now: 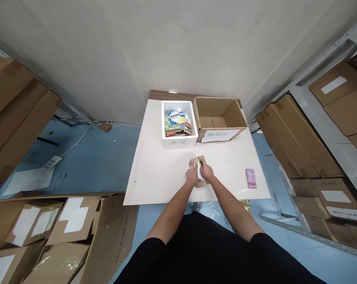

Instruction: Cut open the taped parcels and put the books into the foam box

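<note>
Right hand (207, 170) closed on yellow-black tool (200, 162) at 1 taped carton (201, 183). Left hand (192, 172) half-curled against carton, can't tell grip. Carton's on white table (155, 169).

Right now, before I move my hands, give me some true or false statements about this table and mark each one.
1. The left hand touches the small carton. True.
2. The right hand is inside the white box. False: the right hand holds a yellow-and-black tool at the small carton.
3. Books lie in the white box. True.
4. The open cardboard box stands left of the white box. False: the open cardboard box stands right of it.
</note>
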The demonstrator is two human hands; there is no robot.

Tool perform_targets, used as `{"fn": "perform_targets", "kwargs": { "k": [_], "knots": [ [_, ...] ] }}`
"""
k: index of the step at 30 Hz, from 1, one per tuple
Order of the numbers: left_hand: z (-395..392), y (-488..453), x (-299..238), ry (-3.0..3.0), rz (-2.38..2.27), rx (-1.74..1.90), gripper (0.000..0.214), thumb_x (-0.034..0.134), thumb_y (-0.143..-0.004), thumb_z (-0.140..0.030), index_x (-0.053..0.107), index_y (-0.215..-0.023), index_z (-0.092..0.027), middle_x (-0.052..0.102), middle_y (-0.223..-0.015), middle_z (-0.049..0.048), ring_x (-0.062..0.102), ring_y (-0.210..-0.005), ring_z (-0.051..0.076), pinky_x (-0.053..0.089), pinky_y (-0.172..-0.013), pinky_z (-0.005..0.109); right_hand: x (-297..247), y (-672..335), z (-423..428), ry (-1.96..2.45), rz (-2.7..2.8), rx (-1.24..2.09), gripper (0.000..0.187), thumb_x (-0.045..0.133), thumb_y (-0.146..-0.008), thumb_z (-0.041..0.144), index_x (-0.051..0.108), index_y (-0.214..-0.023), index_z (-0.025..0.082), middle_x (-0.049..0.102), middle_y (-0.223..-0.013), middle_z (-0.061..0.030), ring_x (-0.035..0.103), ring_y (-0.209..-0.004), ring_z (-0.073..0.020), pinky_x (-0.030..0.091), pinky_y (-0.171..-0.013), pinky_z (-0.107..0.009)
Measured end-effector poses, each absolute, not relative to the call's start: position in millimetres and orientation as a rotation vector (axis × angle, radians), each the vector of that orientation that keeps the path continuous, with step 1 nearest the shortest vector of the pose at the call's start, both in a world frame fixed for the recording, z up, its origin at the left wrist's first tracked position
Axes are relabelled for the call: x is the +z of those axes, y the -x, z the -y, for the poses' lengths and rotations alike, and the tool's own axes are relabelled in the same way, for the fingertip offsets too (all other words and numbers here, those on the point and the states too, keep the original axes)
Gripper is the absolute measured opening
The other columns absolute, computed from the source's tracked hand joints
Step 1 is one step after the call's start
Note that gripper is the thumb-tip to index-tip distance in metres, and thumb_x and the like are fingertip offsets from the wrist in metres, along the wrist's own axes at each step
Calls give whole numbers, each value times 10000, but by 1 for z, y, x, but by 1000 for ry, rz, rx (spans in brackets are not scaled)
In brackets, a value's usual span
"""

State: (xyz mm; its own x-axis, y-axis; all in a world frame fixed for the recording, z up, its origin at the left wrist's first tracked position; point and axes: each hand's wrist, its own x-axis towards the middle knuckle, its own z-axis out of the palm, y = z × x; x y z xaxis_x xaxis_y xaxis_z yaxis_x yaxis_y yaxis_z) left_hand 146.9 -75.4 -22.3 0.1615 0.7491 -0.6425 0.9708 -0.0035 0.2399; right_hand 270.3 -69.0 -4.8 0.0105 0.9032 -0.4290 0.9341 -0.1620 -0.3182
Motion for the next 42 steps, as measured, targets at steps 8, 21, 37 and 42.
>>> {"fn": "perform_targets", "kwargs": {
  "k": [8,21,37,42],
  "knots": [
    [75,-144,-17,-1782,-1633,-432,1378,937,-671,-566,40,-1714,-473,-49,-1824,41,569,-1373,388,572,-1047,475,8,-279,53,-2038,-1975,-865,573,448,-1088,296,334,-1648,272,768,-1245,-118,739,-1071,-268,500,-867,-303],
    [75,-144,-7,-1760,-1639,-421,1440,940,-634,-560,-1,-1718,-447,-36,-1824,54,544,-1410,396,552,-1067,476,30,-272,52,-1975,-1892,-914,600,491,-1036,232,362,-1622,243,754,-1283,-141,737,-1119,-265,521,-843,-303],
    [72,-143,-14,-1797,-1646,-448,1403,943,-633,-590,63,-1716,-457,-52,-1824,58,555,-1396,399,555,-1052,456,53,-275,64,-1825,-1693,-1058,580,731,-852,205,586,-1414,205,776,-1117,-144,765,-761,-265,576,-628,-321],
    [70,-146,-15,-1845,-1649,-470,1404,939,-640,-581,57,-1722,-430,-13,-1825,75,563,-1383,394,546,-1054,452,53,-285,95,-1808,-1611,-1145,529,744,-880,329,589,-1371,207,762,-1068,-163,737,-639,-257,582,-563,-353]
  ]
}}
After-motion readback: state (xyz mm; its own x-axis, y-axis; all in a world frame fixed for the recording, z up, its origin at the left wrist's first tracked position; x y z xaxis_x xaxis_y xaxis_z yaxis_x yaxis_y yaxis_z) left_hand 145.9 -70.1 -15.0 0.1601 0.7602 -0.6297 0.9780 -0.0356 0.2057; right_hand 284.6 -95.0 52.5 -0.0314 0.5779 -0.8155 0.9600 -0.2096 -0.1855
